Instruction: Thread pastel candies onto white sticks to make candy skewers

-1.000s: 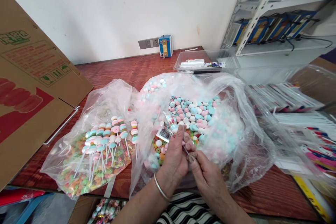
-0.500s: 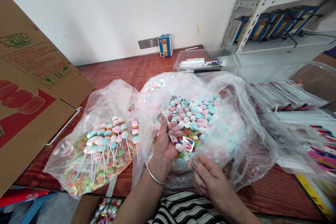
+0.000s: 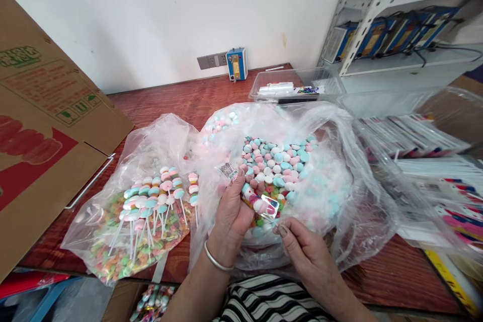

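My left hand (image 3: 234, 211), a bangle on its wrist, is closed around a marshmallow skewer (image 3: 258, 205) inside a clear printed wrapper (image 3: 228, 170). The wrapper's QR-code end sticks out past the thumb. Thumb and fingertips of my right hand (image 3: 302, 245) pinch the lower end, where the white stick comes out. Under both hands lies an open plastic bag of pink, white and blue marshmallows (image 3: 277, 163), with some gummies (image 3: 272, 192) among them. To the left, several unwrapped marshmallow skewers (image 3: 151, 196) rest on a bag of gummies (image 3: 124, 261).
A cardboard box (image 3: 45, 110) stands at the left. Behind the bags are a clear tray (image 3: 260, 85) and a small blue device (image 3: 237, 64). Stacks of printed wrappers (image 3: 411, 136) lie at the right, below a metal shelf (image 3: 372, 10). A lower box holds wrapped skewers (image 3: 153, 302).
The wrapped skewer has turned slightly in my left hand, and more of the wrapper's QR-code end shows. My right hand still pinches the stick end, nearly unmoved.
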`<state>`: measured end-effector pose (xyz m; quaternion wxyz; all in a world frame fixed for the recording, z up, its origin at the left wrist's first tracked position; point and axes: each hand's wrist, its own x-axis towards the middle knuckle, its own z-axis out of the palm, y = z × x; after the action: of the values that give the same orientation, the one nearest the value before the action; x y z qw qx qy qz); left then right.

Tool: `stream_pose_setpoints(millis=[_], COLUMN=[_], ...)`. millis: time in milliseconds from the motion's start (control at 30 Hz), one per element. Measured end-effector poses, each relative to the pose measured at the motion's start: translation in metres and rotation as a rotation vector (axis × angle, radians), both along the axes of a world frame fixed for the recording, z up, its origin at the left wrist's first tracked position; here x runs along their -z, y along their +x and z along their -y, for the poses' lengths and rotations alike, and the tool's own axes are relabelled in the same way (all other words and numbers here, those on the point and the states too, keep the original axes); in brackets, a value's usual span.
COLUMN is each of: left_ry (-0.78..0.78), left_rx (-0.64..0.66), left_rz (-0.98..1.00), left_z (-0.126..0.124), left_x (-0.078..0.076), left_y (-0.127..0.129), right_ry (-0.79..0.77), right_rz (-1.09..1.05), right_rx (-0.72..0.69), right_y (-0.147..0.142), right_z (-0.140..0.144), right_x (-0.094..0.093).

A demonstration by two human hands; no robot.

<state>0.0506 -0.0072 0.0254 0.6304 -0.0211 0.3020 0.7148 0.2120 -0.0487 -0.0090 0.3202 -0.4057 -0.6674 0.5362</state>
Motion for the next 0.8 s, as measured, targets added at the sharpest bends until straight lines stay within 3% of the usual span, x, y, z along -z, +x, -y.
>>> stream_pose_setpoints(millis=[200, 500, 800], left_ry=[-0.079, -0.030, 0.036], left_rx=[0.013, 0.106, -0.053], left_rz=[0.101, 0.022, -0.336], left_z=[-0.001, 0.014, 0.004], left_x=[-0.008, 0.005, 0.002], left_y=[-0.008, 0.033, 0.010], right_ry=[0.138, 0.075, 0.006], right_rz=[0.077, 0.040, 0.012], right_rx=[-0.005, 0.056, 0.019], right_y=[-0.001, -0.005, 0.006], right_z=[0.002, -0.002, -0.001], right_x=[-0.005, -0.003, 0.002])
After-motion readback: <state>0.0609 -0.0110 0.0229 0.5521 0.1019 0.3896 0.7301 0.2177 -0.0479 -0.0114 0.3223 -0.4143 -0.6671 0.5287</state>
